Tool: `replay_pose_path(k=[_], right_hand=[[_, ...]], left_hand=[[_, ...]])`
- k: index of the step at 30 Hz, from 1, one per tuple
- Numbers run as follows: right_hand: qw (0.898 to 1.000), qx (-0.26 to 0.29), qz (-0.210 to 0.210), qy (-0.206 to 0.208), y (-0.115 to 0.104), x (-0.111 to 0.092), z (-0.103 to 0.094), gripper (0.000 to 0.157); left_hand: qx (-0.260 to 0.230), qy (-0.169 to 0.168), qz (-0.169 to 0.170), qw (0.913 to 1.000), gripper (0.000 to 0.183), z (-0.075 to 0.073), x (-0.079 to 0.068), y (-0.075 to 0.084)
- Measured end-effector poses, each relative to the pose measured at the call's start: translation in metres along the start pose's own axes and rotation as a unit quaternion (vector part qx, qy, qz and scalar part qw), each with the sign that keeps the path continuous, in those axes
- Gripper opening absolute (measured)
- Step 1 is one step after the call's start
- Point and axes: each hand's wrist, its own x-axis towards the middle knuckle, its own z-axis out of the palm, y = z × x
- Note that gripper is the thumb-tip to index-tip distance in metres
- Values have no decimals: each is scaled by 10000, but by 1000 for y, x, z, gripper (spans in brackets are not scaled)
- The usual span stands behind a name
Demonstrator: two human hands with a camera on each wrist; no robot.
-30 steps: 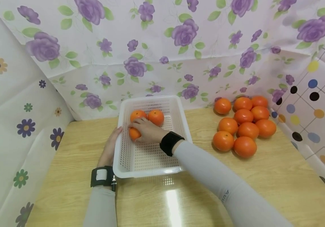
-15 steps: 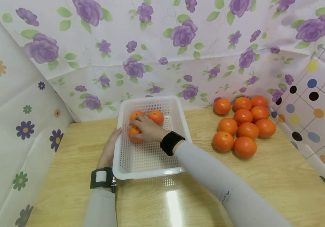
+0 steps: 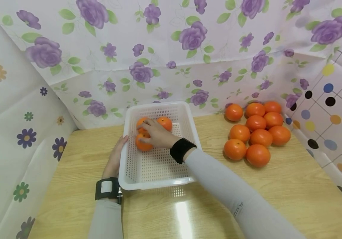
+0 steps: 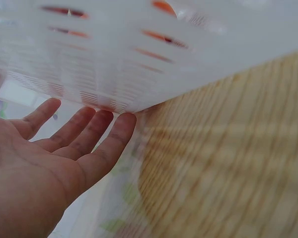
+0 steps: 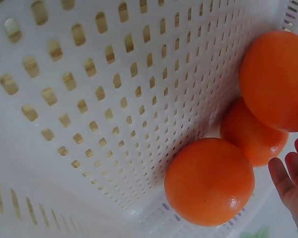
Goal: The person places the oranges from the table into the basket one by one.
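Note:
A white perforated plastic basket (image 3: 156,185) stands on the table with three round, glossy orange-red fruits in its far left part. My right hand (image 3: 158,134) is inside it, fingers loosely spread above the front fruit (image 3: 144,146) and the back left fruit (image 3: 142,123). Beside them lies the back right fruit (image 3: 166,122), partly behind the hand. The right wrist view shows the fingers (image 5: 282,179) apart from the fruits. At the basket's left side is my left hand (image 4: 44,163), its extended fingertips touching the outer wall in the left wrist view; its thumb is not visible there.
Several more orange-red fruits (image 3: 255,122) sit grouped on the right of the wooden table (image 3: 281,186). A flowered cloth (image 3: 171,49) hangs close behind the basket. Patterned sheets enclose the left and right sides.
My right hand has let go of the front fruit and risen slightly, shifting back and right, so more of that fruit shows. My left hand stays at the basket's side.

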Motion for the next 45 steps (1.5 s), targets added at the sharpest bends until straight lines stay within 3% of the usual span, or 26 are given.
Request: replay_pose_path(k=[5,15,19,26,31,45], right_hand=[[9997,210,155,-18,-2,-1,-6,52],[9925,1057,148,588,2,-1,-19,50],[9846,1522,121,853,2,-4,-32,47],[9714,1888,-199,1424,2,-9,-50,43],[9635,2135,-252,1596,2,-17,-62,41],[9256,2622,-457,2691,7,-52,-120,42]], left_hand=[[18,4,-5,10000,70,0,-1,1],[-44,50,-54,10000,71,-1,-4,0],[-84,52,-44,9999,72,0,-3,-1],[-110,51,-108,9999,71,1,-3,-4],[-197,123,-214,9995,74,1,-3,-6],[-111,194,-387,9990,75,2,-3,-8]])
